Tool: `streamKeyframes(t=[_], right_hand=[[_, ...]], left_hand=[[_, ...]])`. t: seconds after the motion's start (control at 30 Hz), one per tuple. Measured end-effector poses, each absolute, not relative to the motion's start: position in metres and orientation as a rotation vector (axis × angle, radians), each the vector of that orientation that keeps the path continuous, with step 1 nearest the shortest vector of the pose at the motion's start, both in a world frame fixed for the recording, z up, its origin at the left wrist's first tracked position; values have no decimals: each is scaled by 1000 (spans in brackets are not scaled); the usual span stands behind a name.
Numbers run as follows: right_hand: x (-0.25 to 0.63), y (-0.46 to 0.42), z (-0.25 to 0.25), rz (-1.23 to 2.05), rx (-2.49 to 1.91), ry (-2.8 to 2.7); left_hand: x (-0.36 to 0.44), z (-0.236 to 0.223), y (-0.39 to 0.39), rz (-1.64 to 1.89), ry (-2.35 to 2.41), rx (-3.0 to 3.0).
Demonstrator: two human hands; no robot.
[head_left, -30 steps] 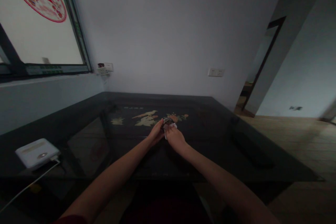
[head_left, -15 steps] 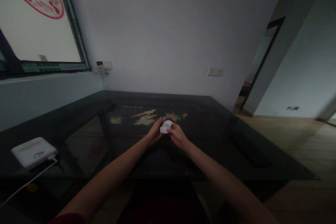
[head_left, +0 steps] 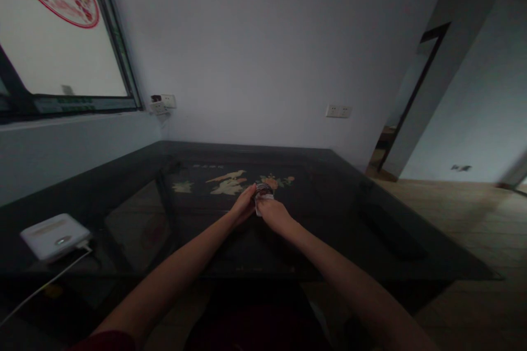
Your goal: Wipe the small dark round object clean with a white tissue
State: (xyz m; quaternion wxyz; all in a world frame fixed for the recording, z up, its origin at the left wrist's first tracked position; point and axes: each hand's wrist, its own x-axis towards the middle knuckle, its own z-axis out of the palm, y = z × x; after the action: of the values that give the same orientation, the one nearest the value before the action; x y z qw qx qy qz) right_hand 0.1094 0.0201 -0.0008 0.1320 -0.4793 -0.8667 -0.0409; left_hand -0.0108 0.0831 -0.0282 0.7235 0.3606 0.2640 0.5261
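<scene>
Head view, the only one that I have at my distant station, shows me both bare hands of the person, brought close together over the middle of the dark counter (head_left: 325, 236). On the left hand (head_left: 244, 205), the fingers are bent narrowly around the side of a small dark round thing (head_left: 264, 188), which shows some lighter lines near its upper edge. On the right hand (head_left: 276, 215), the fingers are gathered on a thin white piece (head_left: 258, 209), and they press it against the near side of the round thing; their tips are mostly hidden from me. I cannot tell if this white piece is paper or cloth, nor if the round thing touches the counter below. Just beyond the hands, a picture of a bird (head_left: 227, 176) and flowers (head_left: 274, 181) decorates the counter. Well apart, near the left edge, I see a white box (head_left: 55, 236) with a white cable (head_left: 45, 287) joined to its right side. Behind the counter, the pale wall (head_left: 247, 55) carries a double socket (head_left: 338, 111), to the right of the hands.
</scene>
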Motion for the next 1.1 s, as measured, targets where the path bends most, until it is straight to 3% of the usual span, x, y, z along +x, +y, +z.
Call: streamKeyframes(t=[0.2, 0.43, 0.53, 0.7, 0.8, 0.93, 1.1], right_hand=[[95, 20, -14, -415, -1550, -2407], [100, 19, -12, -249, -1518, -2362], [108, 22, -8, 92, -1409, -2296], [108, 34, -11, 993, -861, -1725], [102, 39, -15, 1207, -674, -1359], [103, 39, -15, 1118, -750, -1490], [115, 27, -2, 511, -1075, -2197]], left_hand=[[-10, -35, 87, 1179, 618, 845], [-10, -30, 82, 1184, 630, 817], [-12, -28, 81, 1190, 618, 808], [-13, -24, 81, 1177, 628, 740], [-12, -22, 81, 1151, 586, 730], [-11, -21, 80, 1177, 577, 731], [-13, -22, 79, 1188, 586, 716]])
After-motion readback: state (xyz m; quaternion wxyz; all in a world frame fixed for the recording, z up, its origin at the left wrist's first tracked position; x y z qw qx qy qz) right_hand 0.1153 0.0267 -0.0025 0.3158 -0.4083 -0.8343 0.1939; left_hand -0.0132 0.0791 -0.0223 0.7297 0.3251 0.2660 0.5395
